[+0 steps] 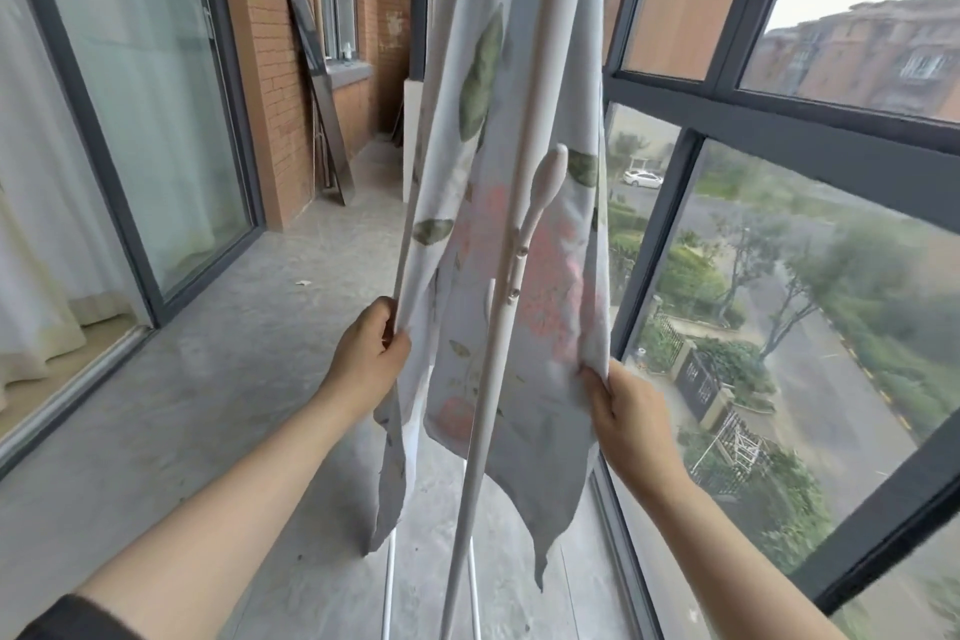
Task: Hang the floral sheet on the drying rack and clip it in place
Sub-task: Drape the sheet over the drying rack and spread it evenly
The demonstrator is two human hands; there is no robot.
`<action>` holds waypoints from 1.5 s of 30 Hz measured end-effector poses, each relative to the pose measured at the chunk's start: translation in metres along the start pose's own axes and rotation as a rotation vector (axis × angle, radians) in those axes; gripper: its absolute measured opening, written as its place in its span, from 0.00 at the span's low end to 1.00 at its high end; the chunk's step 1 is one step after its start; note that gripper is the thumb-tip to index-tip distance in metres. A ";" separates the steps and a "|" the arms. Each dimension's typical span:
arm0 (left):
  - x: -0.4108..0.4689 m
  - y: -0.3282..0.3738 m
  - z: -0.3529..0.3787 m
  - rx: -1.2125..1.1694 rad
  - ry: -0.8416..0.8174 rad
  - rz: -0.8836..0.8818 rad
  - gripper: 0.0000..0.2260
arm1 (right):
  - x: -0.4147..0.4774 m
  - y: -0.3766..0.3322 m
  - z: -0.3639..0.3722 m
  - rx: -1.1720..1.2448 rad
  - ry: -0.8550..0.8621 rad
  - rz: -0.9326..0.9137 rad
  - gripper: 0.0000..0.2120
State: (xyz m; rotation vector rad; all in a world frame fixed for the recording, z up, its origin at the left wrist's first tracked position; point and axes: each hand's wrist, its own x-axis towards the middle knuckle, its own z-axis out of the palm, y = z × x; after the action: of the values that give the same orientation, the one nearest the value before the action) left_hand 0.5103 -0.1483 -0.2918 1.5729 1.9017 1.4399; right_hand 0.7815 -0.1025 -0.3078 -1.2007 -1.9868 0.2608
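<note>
**On the glazed balcony: evening out the sheet before the clips**

We stand on a bare concrete floor (234,379), a balcony closed in by glass on both sides. Nearest to us, our left hand (369,353) pinches the left hanging edge of the floral sheet (550,276), fingers (387,327) curled round the fold. Our right hand (631,418) grips the right edge at about the same height, thumb and fingers clenched on the cloth.

Between the two hands the sheet hangs from somewhere above the frame, over the drying rack (488,379). One slanted white pole of the rack crosses in front of the cloth, with a rounded peg (548,172) jutting from it. The lower corners dangle free, well above the floor.

We judge that the hanging step is nearly done and that we are spreading and levelling the cloth. Clipping is not yet begun, and we see no clip anywhere in view. The next move calls for pulling both edges flat, then freeing one hand to fetch a clip while the other steadies the sheet.

Further off, a dark panel (317,83) leans on the brick wall (270,42), and the window (660,234) overlooks a street.
</note>
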 end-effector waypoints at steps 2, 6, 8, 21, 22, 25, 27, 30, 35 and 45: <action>-0.009 -0.026 0.014 -0.001 0.028 -0.008 0.14 | -0.005 0.008 0.018 0.017 0.113 -0.046 0.13; -0.019 -0.076 0.038 -0.003 0.134 0.096 0.06 | -0.009 0.017 0.053 0.104 0.336 -0.219 0.14; -0.021 -0.093 0.048 -0.025 0.205 0.187 0.03 | -0.009 0.022 0.068 0.120 0.418 -0.284 0.13; -0.046 -0.132 0.059 -0.066 0.258 0.186 0.03 | -0.040 0.050 0.103 0.032 0.486 -0.333 0.16; -0.046 -0.129 0.056 -0.078 0.256 0.199 0.03 | -0.042 0.053 0.104 0.027 0.482 -0.329 0.16; -0.045 -0.128 0.053 -0.026 0.253 0.285 0.02 | -0.051 0.067 0.117 0.034 0.469 -0.291 0.19; -0.047 -0.127 0.057 0.017 0.241 0.311 0.03 | -0.057 0.073 0.127 0.038 0.437 -0.266 0.19; -0.053 -0.132 0.063 0.033 0.209 0.274 0.05 | -0.064 0.078 0.139 0.041 0.398 -0.277 0.16; -0.077 -0.153 0.073 0.026 0.198 0.212 0.05 | -0.067 0.082 0.153 0.090 0.421 -0.289 0.17; -0.100 -0.154 0.077 0.029 0.316 0.251 0.05 | -0.082 0.106 0.200 0.029 0.396 -0.218 0.13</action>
State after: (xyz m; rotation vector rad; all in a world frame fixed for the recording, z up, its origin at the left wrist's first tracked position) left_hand 0.5145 -0.1814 -0.4882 1.7345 1.9502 1.8702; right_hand 0.7296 -0.0715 -0.5414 -0.9236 -1.7381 -0.0568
